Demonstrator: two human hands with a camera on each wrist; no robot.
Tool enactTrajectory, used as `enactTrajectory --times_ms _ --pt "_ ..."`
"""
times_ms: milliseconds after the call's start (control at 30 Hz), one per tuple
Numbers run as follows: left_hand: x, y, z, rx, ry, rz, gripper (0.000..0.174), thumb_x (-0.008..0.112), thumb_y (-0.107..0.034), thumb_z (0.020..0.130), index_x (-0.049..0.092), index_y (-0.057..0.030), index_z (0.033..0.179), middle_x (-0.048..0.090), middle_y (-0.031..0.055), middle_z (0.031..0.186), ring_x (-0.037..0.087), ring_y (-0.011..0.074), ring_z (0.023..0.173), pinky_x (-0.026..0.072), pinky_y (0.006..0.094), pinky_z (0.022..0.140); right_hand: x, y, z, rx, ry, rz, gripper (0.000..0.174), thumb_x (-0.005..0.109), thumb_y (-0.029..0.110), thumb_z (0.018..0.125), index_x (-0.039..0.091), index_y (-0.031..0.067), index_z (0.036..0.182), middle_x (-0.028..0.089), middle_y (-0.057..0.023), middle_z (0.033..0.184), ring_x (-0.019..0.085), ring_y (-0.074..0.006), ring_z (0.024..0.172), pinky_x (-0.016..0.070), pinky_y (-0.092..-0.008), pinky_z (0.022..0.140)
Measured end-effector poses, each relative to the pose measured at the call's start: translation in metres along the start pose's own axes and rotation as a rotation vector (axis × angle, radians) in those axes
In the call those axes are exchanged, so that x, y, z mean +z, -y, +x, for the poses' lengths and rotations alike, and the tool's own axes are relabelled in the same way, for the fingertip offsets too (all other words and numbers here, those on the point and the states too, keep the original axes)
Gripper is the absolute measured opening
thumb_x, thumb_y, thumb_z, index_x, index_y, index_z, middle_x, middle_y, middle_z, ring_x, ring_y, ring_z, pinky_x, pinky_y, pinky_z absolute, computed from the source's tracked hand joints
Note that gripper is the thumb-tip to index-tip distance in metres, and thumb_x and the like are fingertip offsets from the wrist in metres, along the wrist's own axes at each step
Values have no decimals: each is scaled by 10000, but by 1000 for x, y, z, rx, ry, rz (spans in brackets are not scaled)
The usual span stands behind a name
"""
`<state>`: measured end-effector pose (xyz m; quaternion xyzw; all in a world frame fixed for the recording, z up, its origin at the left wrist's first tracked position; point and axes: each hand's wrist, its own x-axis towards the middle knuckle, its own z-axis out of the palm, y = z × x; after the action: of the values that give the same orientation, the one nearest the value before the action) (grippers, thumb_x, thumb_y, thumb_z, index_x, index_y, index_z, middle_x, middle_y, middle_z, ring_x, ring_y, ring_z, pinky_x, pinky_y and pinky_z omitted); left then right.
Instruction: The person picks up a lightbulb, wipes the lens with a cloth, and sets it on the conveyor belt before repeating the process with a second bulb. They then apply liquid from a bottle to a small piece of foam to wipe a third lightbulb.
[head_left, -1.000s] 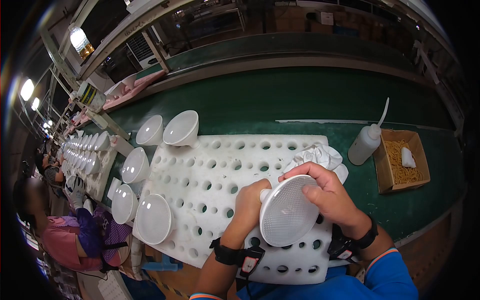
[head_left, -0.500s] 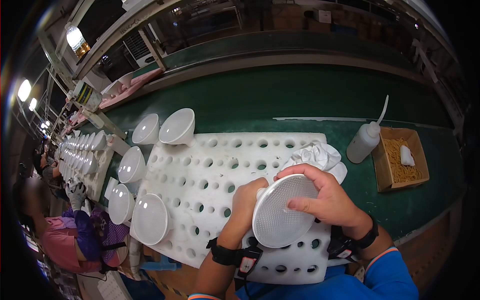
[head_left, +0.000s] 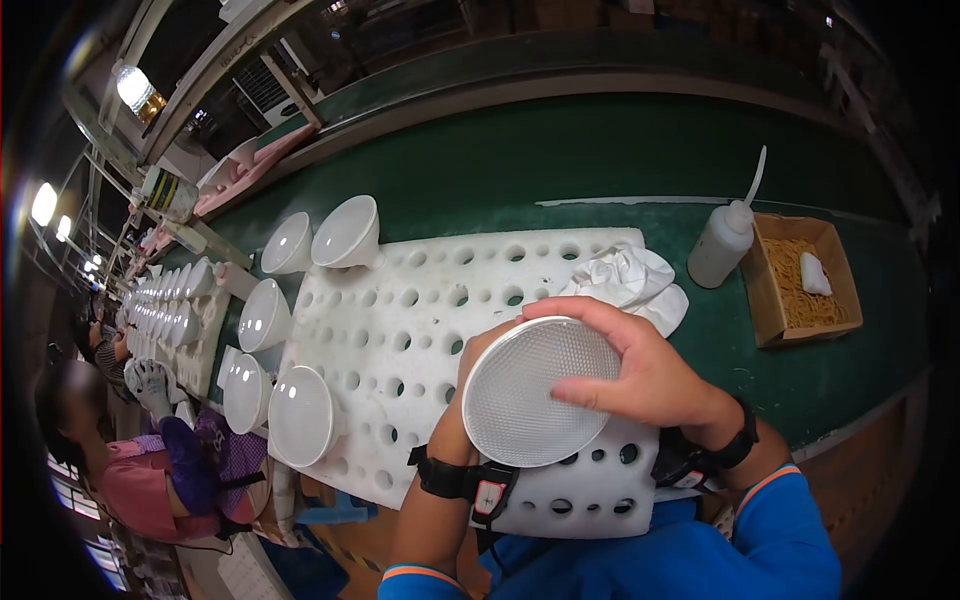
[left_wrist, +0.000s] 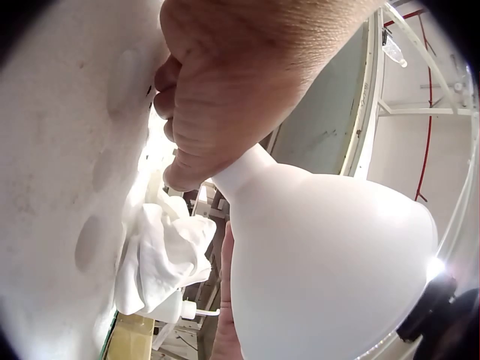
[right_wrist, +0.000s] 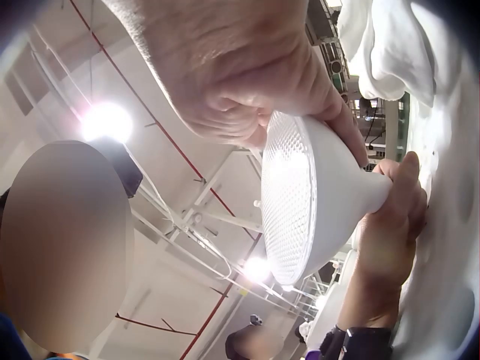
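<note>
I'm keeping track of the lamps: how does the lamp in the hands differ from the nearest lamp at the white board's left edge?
The held lamp is gripped at its neck by the left hand and held at its rim by the right hand; no hand touches the edge lamp. The held lamp's face is partly covered by the right hand; the edge lamp's is uncovered. Both are white with round faces.

white cone-shaped lamp (right_wrist: 334, 199) with pale grey, finely gridded face (head_left: 525, 400), white foam board (head_left: 432, 367) dotted with dark round holes (head_left: 397, 387), deep green bench top (head_left: 560, 160), brown cardboard box (head_left: 765, 320), blue fabric sleeve (head_left: 790, 520) edged in orange
</note>
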<state>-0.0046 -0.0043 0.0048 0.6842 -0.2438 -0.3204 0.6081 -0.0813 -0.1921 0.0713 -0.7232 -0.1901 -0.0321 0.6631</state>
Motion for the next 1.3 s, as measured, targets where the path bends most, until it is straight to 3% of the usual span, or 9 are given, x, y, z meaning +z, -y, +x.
enactTrajectory --times_ms 100,200,333,400,600,700,900,1200,1300 --pt "-3 8 2 49 46 -63 428 488 -274 955 470 -29 1306 575 161 1218 613 266 1051 558 363 838 1 -1 0 6 -15 -36 512 691 108 811 500 27 1279 559 -103 1239 511 -193 1182 394 -336 1011" --pt "-8 20 4 -10 37 -211 440 488 -300 953 470 -31 1301 569 167 1221 615 273 1048 567 371 826 1 -7 1 35 -56 46 431 628 164 880 496 15 1262 580 -119 1172 551 -199 1105 424 -319 957" --pt "-10 50 3 -49 44 -810 445 478 -317 957 469 -32 1299 561 176 1231 617 277 1045 571 375 822 2 -9 0 45 -68 147 362 507 144 945 480 7 1279 580 -114 1166 548 -180 1088 428 -313 943" --pt "-8 50 2 -66 3 -918 446 476 -318 958 469 -31 1299 560 176 1231 617 277 1045 571 376 822 4 -6 0 71 -61 243 342 437 123 970 471 3 1288 574 -110 1172 544 -168 1084 430 -309 936" --pt "-9 52 -2 -70 -118 -921 448 472 -321 959 468 -31 1300 558 178 1234 617 279 1045 571 376 823 9 -10 -4 -8 -114 248 374 384 59 962 419 3 1330 525 -111 1229 510 -153 1129 415 -302 955" --pt "-11 53 -1 -76 -144 -904 449 470 -322 960 467 -30 1301 558 179 1235 617 280 1045 571 377 823 9 2 -5 65 -102 458 443 475 58 906 403 -2 1339 515 -134 1248 511 -185 1146 410 -317 973" --pt "-10 58 -5 -105 -167 -919 451 466 -324 962 466 -30 1303 556 180 1237 617 281 1045 571 377 824 -8 5 -6 -50 -5 -165 596 597 81 771 410 -17 1328 540 -169 1226 543 -251 1121 414 -346 979" --pt "-11 64 -11 -135 -167 -934 453 460 -328 964 464 -29 1305 554 183 1241 617 283 1044 571 378 825 -15 12 -1 251 -40 142 481 630 126 767 552 -34 1214 626 -133 1085 601 -192 1007 467 -310 897" --pt "-9 59 -17 -165 -168 -920 444 459 -314 966 464 -27 1305 556 181 1237 618 282 1042 572 376 822 -9 3 -3 89 -61 15 464 631 129 769 555 -33 1197 631 -138 1068 613 -204 982 477 -310 874"
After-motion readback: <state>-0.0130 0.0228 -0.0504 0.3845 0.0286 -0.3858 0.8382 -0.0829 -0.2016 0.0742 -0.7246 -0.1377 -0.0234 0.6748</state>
